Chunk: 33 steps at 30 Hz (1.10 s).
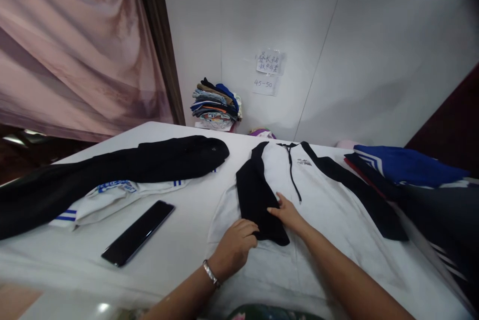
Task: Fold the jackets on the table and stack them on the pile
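A white jacket [322, 200] with black sleeves and a dark drawstring [294, 175] lies front up on the table. Its black sleeve on the left [258, 200] is folded inward across the body, while the other sleeve [366, 200] stretches out to the right. My left hand [235, 245], with a silver bracelet at the wrist, has its fingers curled on the left edge of the folded sleeve near the cuff. Thumb and forefinger apart, my right hand [290, 214] rests at the right edge of that same sleeve, touching the fabric.
A black phone [138, 233] lies on the white table [187, 240]. Left of it are a black garment [149, 163] and a white-and-blue one [112, 200]. Blue and dark clothes [411, 165] lie at the right. Folded clothes [216, 105] are stacked by the wall, beside paper notes [268, 63].
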Motion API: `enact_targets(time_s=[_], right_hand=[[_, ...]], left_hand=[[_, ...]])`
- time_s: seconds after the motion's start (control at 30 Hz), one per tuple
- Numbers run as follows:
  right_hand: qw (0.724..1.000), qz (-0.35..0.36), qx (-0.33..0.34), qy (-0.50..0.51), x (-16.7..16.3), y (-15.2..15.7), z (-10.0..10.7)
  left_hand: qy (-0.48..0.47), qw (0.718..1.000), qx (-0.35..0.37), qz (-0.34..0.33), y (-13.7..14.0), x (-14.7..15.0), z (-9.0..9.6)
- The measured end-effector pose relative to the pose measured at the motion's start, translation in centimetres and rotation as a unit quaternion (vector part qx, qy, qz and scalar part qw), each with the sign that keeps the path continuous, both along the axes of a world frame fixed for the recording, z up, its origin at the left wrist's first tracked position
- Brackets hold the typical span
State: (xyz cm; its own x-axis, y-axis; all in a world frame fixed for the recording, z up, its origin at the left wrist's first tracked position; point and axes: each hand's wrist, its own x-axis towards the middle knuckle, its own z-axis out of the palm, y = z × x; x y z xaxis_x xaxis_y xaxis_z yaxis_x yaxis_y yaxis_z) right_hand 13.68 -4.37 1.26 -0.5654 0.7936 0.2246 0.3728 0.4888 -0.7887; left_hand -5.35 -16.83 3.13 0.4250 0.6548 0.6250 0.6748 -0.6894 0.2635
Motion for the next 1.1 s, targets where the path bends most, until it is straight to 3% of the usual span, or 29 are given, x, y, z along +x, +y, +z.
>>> enact_targets(time_s=[0.1, 0.2, 0.3, 0.4, 0.47, 0.57, 0.7, 0.9, 1.0, 1.1], right_hand=[[0.982, 0.017, -0.173, 0.068, -1.0, -1.0, 2.2], [0.946, 0.018, -0.283, 0.157, -2.2, -0.6, 7.0], [0.928, 0.004, -0.307, 0.212, -3.5, 1.8, 13.2], [0.918, 0.004, -0.271, 0.288, -4.6, 5.6, 18.7], [0.897, -0.002, -0.255, 0.362, -5.2, 8.2, 21.2], [0.878, -0.031, -0.294, 0.377, -5.8, 11.5, 23.6], [0.875, -0.070, -0.299, 0.376, -6.7, 14.2, 25.3], [0.888, -0.084, -0.300, 0.337, -7.2, 16.1, 27.4], [0.903, -0.078, -0.253, 0.338, -5.2, 16.7, 28.8], [0.913, -0.096, -0.201, 0.342, -0.8, 16.9, 29.9]], left_hand=[[-0.014, 1.000, -0.002, 0.011, -0.5, -0.5, 0.2], [-0.037, 0.999, -0.003, 0.022, -0.9, -1.2, 0.4], [-0.071, 0.992, -0.024, 0.106, -0.9, -2.6, 0.4], [-0.084, 0.958, -0.096, 0.257, -0.4, -4.4, -0.2], [-0.075, 0.924, -0.165, 0.336, -0.2, -5.4, -0.6], [-0.071, 0.876, -0.285, 0.382, -0.2, -6.4, -0.8], [-0.086, 0.835, -0.405, 0.361, -0.3, -6.9, -0.1], [-0.181, 0.854, -0.418, 0.253, -0.2, -6.7, 3.0], [-0.208, 0.858, -0.430, 0.187, 0.2, -5.2, 4.8], [-0.212, 0.861, -0.454, 0.085, 1.2, -2.0, 4.9]])
